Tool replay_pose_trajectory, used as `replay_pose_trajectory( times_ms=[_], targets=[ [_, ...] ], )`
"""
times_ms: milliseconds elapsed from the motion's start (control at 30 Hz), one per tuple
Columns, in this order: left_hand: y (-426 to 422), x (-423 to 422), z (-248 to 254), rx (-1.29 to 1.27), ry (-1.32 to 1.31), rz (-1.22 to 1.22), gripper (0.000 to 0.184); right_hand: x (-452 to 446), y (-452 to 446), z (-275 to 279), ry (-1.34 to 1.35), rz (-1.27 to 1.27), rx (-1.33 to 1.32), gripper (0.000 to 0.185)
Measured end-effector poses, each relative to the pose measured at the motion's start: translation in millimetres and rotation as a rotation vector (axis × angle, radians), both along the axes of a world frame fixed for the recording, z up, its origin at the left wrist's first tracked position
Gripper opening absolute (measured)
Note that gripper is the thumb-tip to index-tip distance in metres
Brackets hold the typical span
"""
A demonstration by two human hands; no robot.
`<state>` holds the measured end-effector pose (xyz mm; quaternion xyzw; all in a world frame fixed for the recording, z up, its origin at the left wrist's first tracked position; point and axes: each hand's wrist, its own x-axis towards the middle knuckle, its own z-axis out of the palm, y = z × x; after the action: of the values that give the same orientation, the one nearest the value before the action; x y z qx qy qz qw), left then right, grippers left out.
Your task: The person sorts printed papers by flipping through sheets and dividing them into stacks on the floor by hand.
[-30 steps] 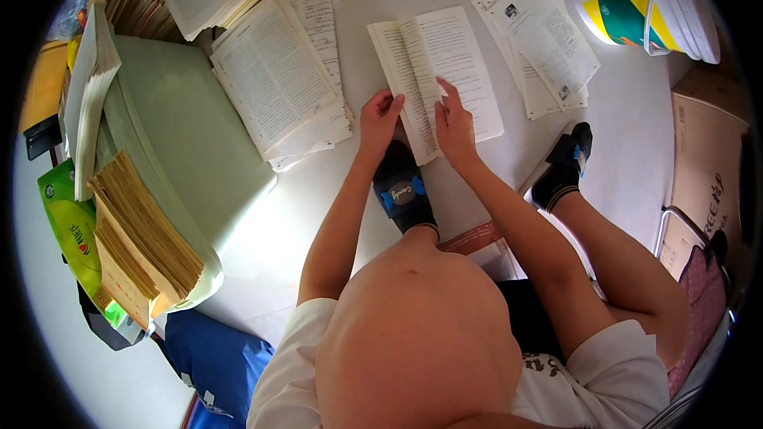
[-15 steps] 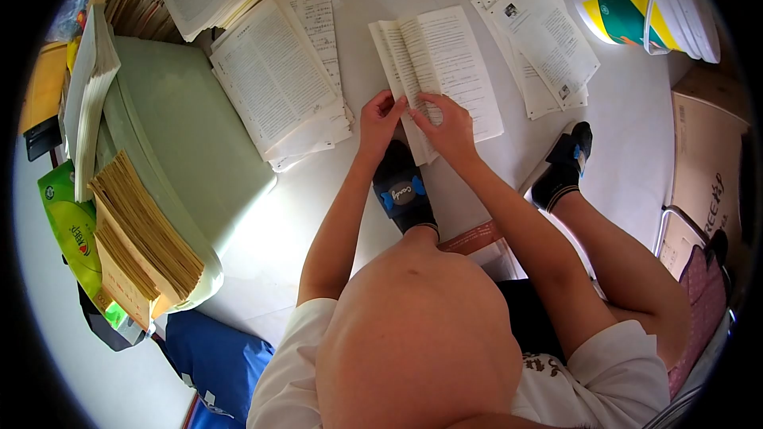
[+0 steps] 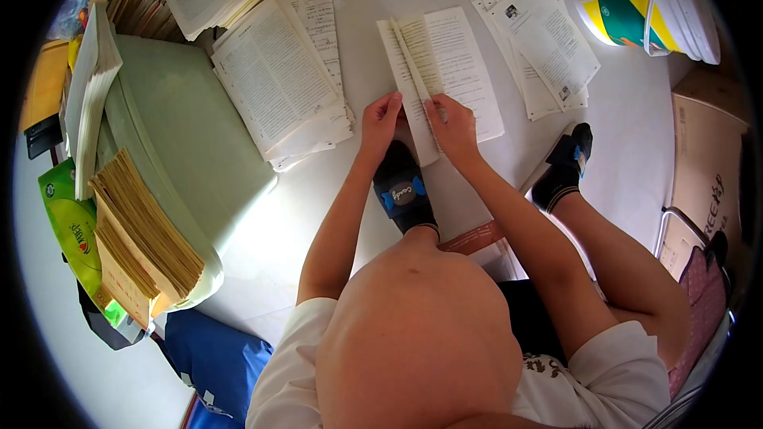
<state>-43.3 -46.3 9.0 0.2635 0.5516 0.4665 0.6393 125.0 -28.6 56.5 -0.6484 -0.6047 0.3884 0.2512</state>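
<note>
An open stack of printed sheets [image 3: 465, 71] lies on the pale floor in front of me, with a narrow folded or raised part along its left side. My left hand [image 3: 381, 121] pinches the left edge of the sheets between thumb and fingers. At the raised fold, my right hand [image 3: 452, 127] has its thumb and fingers closed on a page. Below my left hand is my foot in a black slipper [image 3: 404, 187] with a blue bow.
Printed papers [image 3: 274, 79] lie to the left, beside a green bin [image 3: 183, 127] bearing yellowed paper stacks. More sheets [image 3: 547, 40] lie at the right, near a white bucket [image 3: 644, 4]. Cardboard boxes [image 3: 703, 167] stand at the far right; a blue bag [image 3: 211, 357] is lower left.
My right hand first moved left toward my left hand, then back right with a page edge. The left part of the sheets has narrowed and shifted slightly right.
</note>
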Motion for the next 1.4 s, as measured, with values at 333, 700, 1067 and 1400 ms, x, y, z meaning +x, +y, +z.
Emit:
replay_pose_trajectory(
  times_ms=[333,700,1067,1400],
  targets=[
    [4,6,15,0.010,0.052,-0.037,0.032,1,0,10,0.068,0.074,0.026,0.023],
    [9,11,-6,0.024,0.366,-0.018,0.034,123,89,-18,-0.786,0.091,0.220,0.080],
    [6,11,-11,0.056,0.313,0.006,0.031,201,143,-31,-0.874,0.064,-0.144,0.079],
    [13,10,8,0.053,0.252,-0.013,0.032,125,108,23,-0.736,0.013,0.026,0.051]
  ],
)
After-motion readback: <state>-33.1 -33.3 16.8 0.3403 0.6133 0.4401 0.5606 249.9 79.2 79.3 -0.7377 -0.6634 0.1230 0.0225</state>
